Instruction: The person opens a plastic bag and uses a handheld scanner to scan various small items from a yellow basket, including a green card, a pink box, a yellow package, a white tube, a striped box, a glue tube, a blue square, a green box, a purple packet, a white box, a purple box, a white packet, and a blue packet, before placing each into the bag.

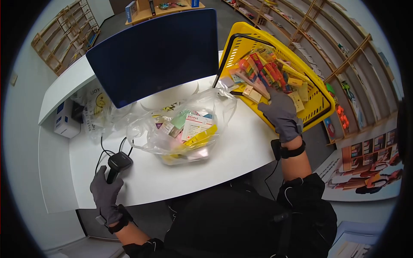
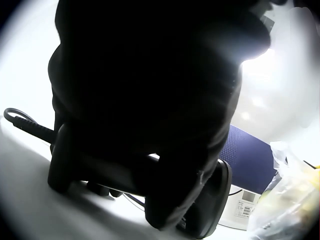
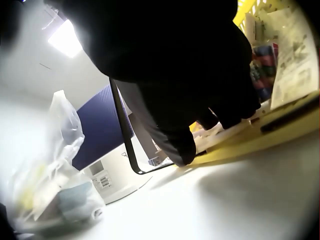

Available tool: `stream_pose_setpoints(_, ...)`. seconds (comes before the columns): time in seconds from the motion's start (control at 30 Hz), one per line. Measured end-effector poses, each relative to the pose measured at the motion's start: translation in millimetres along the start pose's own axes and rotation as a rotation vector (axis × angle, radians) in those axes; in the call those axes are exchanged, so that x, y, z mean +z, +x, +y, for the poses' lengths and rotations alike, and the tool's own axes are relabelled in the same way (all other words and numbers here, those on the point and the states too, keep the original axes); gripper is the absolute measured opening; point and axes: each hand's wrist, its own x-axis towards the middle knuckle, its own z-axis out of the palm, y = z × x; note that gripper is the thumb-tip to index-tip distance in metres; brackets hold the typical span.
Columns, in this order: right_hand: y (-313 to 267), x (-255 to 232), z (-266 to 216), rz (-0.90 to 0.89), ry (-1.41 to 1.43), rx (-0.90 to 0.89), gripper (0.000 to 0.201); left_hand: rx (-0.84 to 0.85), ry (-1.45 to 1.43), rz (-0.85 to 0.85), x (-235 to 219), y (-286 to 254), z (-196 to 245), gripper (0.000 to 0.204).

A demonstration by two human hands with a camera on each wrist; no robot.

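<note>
My gloved left hand grips the handle of a black handheld barcode scanner at the left of the counter. In the left wrist view the scanner juts past the dark fingers. At the right, my gloved right hand reaches over the near rim of a yellow shopping basket, its thumb apart from the fingers. Its fingertips are right at a long pale pink item among the goods. A clear plastic bag between the hands holds small boxes and packets, with a white printed box on top.
A dark monitor stands behind the bag on the white counter. More plastic bags and a blue-and-white box sit at the left. Cables run from the scanner. Shelves line the right side.
</note>
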Motion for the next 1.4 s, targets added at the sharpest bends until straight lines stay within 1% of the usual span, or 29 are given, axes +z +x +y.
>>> stream_pose_setpoints(0.07,6.2,16.9,-6.4,-0.098,-0.04,-0.045,0.078,-0.19,-0.058,-0.258,0.1,2.2,-3.4,0.053)
stream_pose_setpoints(0.1,8.9,28.9,-9.8,-0.099,-0.036,-0.04,0.078,-0.187,-0.053,-0.259,2.4,3.2,-6.0,0.053)
stream_pose_setpoints(0.17,16.5,53.7,-17.0,-0.144,-0.121,-0.027,0.078,-0.2,-0.102,-0.197,13.7,5.5,-11.5,0.044)
stream_pose_setpoints(0.2,19.7,61.8,-18.4,-0.163,-0.164,-0.023,0.079,-0.207,-0.129,-0.164,17.4,6.8,-12.7,0.04)
stream_pose_setpoints(0.23,23.3,64.7,-20.4,-0.158,-0.164,-0.025,0.079,-0.206,-0.131,-0.158,18.9,8.7,-11.9,0.04)
stream_pose_setpoints(0.33,32.0,73.7,-23.9,-0.208,-0.239,0.106,0.079,-0.28,0.008,-0.162,22.5,7.8,-7.3,0.032)
stream_pose_setpoints(0.37,35.1,78.3,-23.1,-0.207,-0.234,0.1,0.079,-0.284,0.01,-0.157,24.8,6.7,-7.9,0.032)
stream_pose_setpoints(0.47,35.9,88.4,-13.5,-0.165,-0.308,0.041,0.078,-0.143,0.024,-0.086,31.0,2.0,-9.9,0.027)
stream_pose_setpoints(0.5,35.6,91.5,-11.6,-0.165,-0.304,0.039,0.078,-0.146,0.027,-0.083,29.7,0.9,-9.1,0.027)
stream_pose_setpoints(0.6,37.5,89.8,-10.4,-0.173,-0.278,0.047,0.081,-0.216,-0.039,-0.092,26.3,2.6,2.0,0.027)
stream_pose_setpoints(0.7,35.0,90.4,-5.3,-0.151,-0.257,0.031,0.081,-0.206,-0.037,-0.091,27.3,4.6,-0.1,0.026)
stream_pose_setpoints(0.77,32.6,85.7,-11.0,-0.141,-0.239,0.023,0.08,-0.201,-0.029,-0.087,27.8,4.8,-2.7,0.026)
stream_pose_setpoints(0.87,28.2,75.0,-21.7,-0.136,-0.267,0.085,0.077,-0.19,-0.001,-0.089,31.4,5.8,-8.2,0.027)
stream_pose_setpoints(1.0,27.1,91.1,-5.1,-0.13,-0.149,0.04,0.075,-0.17,-0.013,-0.075,30.2,4.0,-6.5,0.027)
stream_pose_setpoints(1.1,27.7,97.8,0.8,-0.151,-0.111,0.055,0.075,-0.165,-0.007,-0.066,33.0,4.8,-8.0,0.028)
stream_pose_setpoints(1.17,26.0,90.0,-5.6,-0.168,-0.091,0.062,0.075,-0.165,0.0,-0.066,34.0,4.2,-9.8,0.028)
stream_pose_setpoints(1.27,28.9,70.4,-16.6,-0.187,-0.095,0.198,0.059,-0.155,-0.012,-0.047,36.0,4.2,-12.4,0.027)
stream_pose_setpoints(1.3,28.3,70.4,-15.6,-0.187,-0.097,0.199,0.059,-0.153,-0.013,-0.048,36.6,5.1,-12.9,0.027)
stream_pose_setpoints(1.4,28.4,72.1,-12.6,-0.146,-0.138,0.118,0.063,-0.173,-0.018,-0.052,38.2,4.3,-15.3,0.027)
